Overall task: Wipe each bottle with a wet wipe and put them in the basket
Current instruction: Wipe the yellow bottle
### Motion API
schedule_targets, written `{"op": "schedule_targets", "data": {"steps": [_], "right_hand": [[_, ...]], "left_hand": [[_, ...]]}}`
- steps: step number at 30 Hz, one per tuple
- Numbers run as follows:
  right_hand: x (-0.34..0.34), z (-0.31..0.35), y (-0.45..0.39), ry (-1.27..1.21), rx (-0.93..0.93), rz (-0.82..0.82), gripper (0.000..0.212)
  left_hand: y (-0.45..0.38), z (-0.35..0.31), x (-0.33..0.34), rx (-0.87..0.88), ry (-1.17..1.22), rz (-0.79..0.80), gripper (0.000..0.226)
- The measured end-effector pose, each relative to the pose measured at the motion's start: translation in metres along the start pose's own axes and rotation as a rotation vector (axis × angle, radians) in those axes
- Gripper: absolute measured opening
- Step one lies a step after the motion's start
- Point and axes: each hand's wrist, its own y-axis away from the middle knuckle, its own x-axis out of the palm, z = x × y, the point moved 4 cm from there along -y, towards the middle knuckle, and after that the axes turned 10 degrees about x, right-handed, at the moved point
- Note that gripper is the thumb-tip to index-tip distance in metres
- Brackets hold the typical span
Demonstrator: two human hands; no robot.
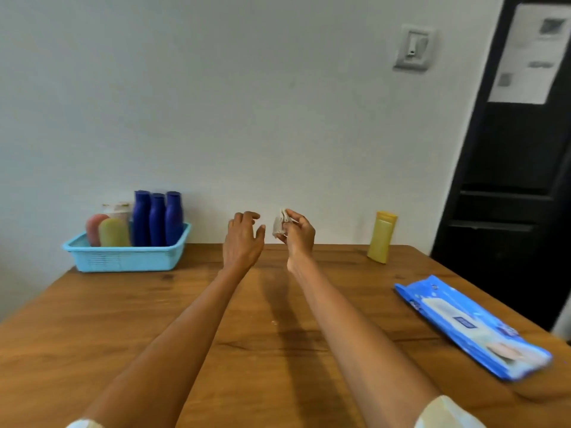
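Note:
A light blue basket [123, 259] stands at the table's far left and holds three dark blue bottles [157, 219], a pink one [92, 228], a yellow-green one [113, 232] and a white one [119, 210] behind them. One yellow bottle [381, 237] stands upright at the far right of the table. My right hand [298, 234] is raised over the far middle and pinches a crumpled wet wipe [279, 225]. My left hand [242, 237] hovers just left of it, fingers loosely spread, holding nothing.
A blue pack of wet wipes [472, 325] lies flat near the right edge of the wooden table [92, 335]. A white wall runs along the table's far side. A dark door stands to the right.

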Motion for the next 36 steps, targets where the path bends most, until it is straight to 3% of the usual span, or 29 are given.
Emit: {"op": "schedule_targets", "data": {"steps": [6, 12, 20, 26, 32, 36], "right_hand": [[-0.098, 0.058, -0.035, 0.037, -0.256, -0.163, 0.022], [-0.192, 0.103, -0.077, 0.024, -0.286, -0.319, 0.026], [-0.241, 0.107, -0.116, -0.010, -0.125, -0.232, 0.030], [-0.238, 0.100, -0.114, -0.053, -0.116, -0.214, 0.032], [-0.230, 0.105, -0.097, -0.085, -0.119, -0.229, 0.034], [-0.209, 0.105, -0.073, -0.114, -0.109, -0.170, 0.035]], "left_hand": [[-0.009, -0.092, 0.094, 0.076, 0.138, 0.129, 0.039], [-0.031, -0.167, 0.176, 0.258, 0.108, 0.300, 0.055], [-0.069, -0.193, 0.236, 0.669, -0.348, 0.475, 0.061], [-0.075, -0.194, 0.231, 0.631, -0.255, 0.403, 0.036], [-0.063, -0.174, 0.214, 0.312, 0.088, 0.414, 0.027], [-0.050, -0.146, 0.178, 0.101, 0.302, 0.266, 0.027]]}}
